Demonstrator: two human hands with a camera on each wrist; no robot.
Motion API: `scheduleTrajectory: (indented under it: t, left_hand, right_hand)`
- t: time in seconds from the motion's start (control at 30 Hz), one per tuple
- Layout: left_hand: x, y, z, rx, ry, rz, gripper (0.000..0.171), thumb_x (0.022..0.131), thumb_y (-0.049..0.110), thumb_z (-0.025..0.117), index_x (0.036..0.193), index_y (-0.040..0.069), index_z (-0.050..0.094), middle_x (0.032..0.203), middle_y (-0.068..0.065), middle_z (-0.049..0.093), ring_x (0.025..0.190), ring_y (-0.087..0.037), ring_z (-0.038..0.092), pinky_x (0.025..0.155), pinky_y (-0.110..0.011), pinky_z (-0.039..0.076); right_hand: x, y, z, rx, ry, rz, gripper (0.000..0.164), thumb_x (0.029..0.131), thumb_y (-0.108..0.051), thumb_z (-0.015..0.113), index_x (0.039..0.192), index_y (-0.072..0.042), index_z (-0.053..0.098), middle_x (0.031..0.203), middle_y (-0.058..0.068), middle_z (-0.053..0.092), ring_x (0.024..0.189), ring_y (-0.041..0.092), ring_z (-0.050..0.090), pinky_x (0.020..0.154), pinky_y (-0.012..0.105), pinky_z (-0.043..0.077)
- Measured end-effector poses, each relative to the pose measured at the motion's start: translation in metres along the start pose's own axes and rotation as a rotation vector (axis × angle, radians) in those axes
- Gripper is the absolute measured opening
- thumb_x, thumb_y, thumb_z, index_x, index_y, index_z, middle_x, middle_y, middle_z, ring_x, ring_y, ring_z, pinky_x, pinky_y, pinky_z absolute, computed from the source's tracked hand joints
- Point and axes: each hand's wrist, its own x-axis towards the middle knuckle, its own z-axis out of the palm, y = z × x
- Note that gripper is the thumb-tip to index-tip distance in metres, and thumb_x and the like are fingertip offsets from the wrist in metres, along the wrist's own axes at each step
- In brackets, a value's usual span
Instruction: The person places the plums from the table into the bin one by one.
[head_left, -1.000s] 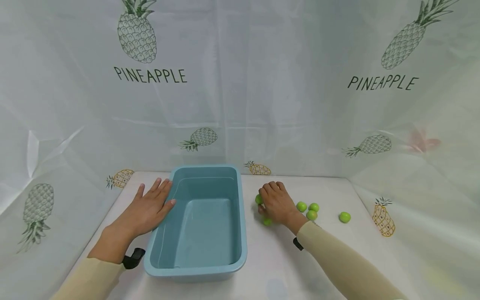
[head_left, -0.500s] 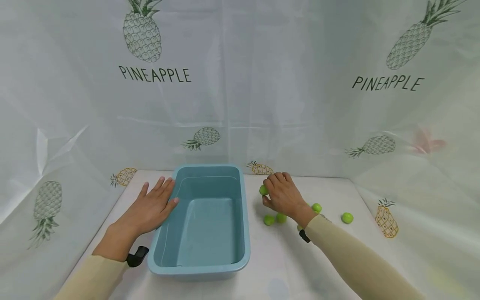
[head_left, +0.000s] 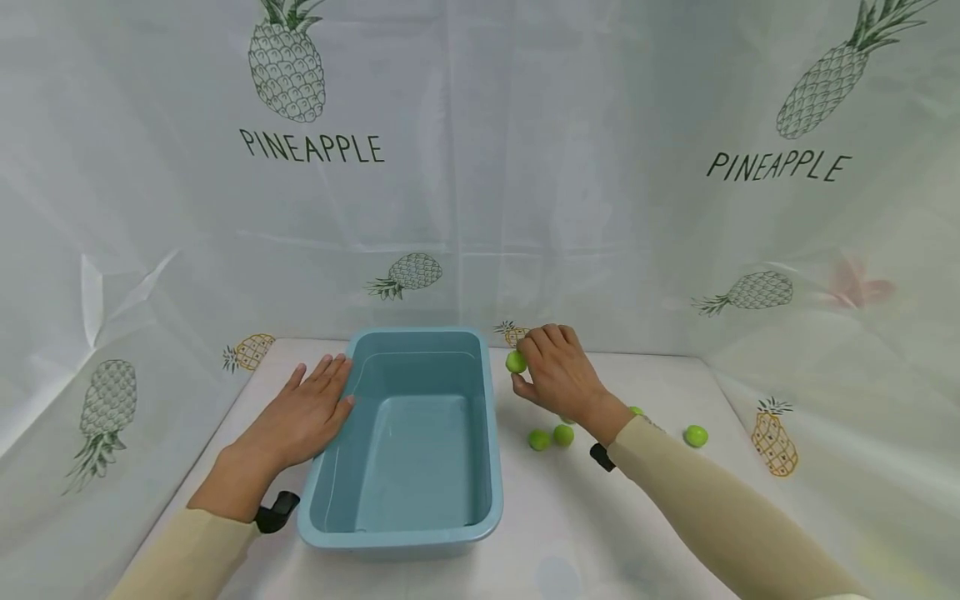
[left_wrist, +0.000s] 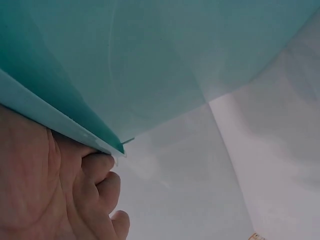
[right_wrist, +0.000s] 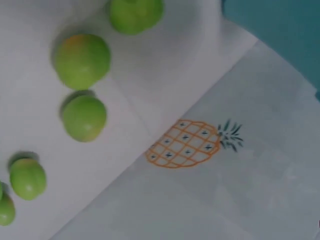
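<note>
My right hand (head_left: 561,375) pinches a small round green fruit (head_left: 516,362), plum-like in size and shape, between thumb and fingers to the right of the blue basin (head_left: 491,467). Below that hand, two similar green fruits (head_left: 539,440) sit side by side, and a third (head_left: 567,419) is partly covered by it. In the head view my left hand (head_left: 296,421) lies with extended fingers against the basin's left rim. The left wrist view shows its palm and fingers (left_wrist: 95,185) right at the rim's outer side. The right wrist view does not show the hand.
Another green fruit (head_left: 696,436) lies farther right on the white table (head_left: 517,517), and one (head_left: 636,411) peeks out behind the right forearm. Several show in the right wrist view. A white sheet printed with pineapples (head_left: 525,192) hangs behind and around the table.
My right hand has lifted a fruit from the group and carried it up and away from me, lately a little leftward too. My left hand stays at the basin's rim.
</note>
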Motion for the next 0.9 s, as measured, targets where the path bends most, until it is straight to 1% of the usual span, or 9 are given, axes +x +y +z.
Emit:
scheduleTrajectory:
  t: [0.17, 0.4, 0.6, 0.77, 0.9]
  left_hand:
    - [0.001, 0.0, 0.001, 0.004, 0.003, 0.001, 0.065, 0.114, 0.033, 0.042, 0.163, -0.007, 0.029, 0.17, -0.026, 0.029, 0.159, -0.047, 0.023, 0.128, -0.068, 0.015]
    - [0.003, 0.004, 0.002, 0.008, -0.002, 0.004, 0.065, 0.113, 0.032, 0.043, 0.162, -0.008, 0.028, 0.17, -0.026, 0.028, 0.159, -0.048, 0.022, 0.128, -0.067, 0.016]
    - [0.002, 0.006, 0.001, 0.011, 0.016, 0.015, 0.065, 0.112, 0.03, 0.046, 0.161, -0.009, 0.031, 0.169, -0.027, 0.031, 0.158, -0.048, 0.026, 0.128, -0.067, 0.021]
    - [0.002, 0.007, 0.001, -0.002, 0.014, 0.016, 0.065, 0.112, 0.031, 0.047, 0.162, -0.009, 0.03, 0.169, -0.026, 0.03, 0.158, -0.048, 0.025, 0.128, -0.066, 0.022]
    - [0.002, 0.007, 0.001, -0.007, 0.011, 0.015, 0.065, 0.112, 0.031, 0.047, 0.162, -0.008, 0.03, 0.169, -0.026, 0.03, 0.158, -0.048, 0.025, 0.128, -0.065, 0.023]
  right_hand:
    - [0.02, -0.008, -0.013, 0.033, 0.024, -0.012, 0.032, 0.09, -0.035, 0.072, 0.102, -0.009, 0.058, 0.1, 0.006, 0.061, 0.098, 0.029, 0.058, 0.091, 0.046, 0.049]
    - [0.046, -0.026, -0.027, 0.02, 0.031, -0.09, 0.035, 0.09, -0.038, 0.073, 0.103, -0.009, 0.058, 0.101, 0.006, 0.061, 0.096, 0.027, 0.056, 0.089, 0.043, 0.048]
    - [0.06, -0.046, -0.03, 0.057, 0.019, -0.161, 0.036, 0.089, -0.038, 0.075, 0.104, -0.01, 0.06, 0.1, 0.004, 0.06, 0.096, 0.025, 0.054, 0.089, 0.041, 0.047]
    - [0.067, -0.063, -0.028, 0.077, 0.028, -0.208, 0.033, 0.089, -0.04, 0.072, 0.104, -0.012, 0.061, 0.099, 0.001, 0.06, 0.093, 0.023, 0.053, 0.088, 0.039, 0.046]
    - [0.07, -0.076, -0.027, 0.09, -0.004, -0.229, 0.031, 0.09, -0.041, 0.07, 0.103, -0.014, 0.061, 0.097, 0.0, 0.06, 0.093, 0.021, 0.055, 0.086, 0.037, 0.046]
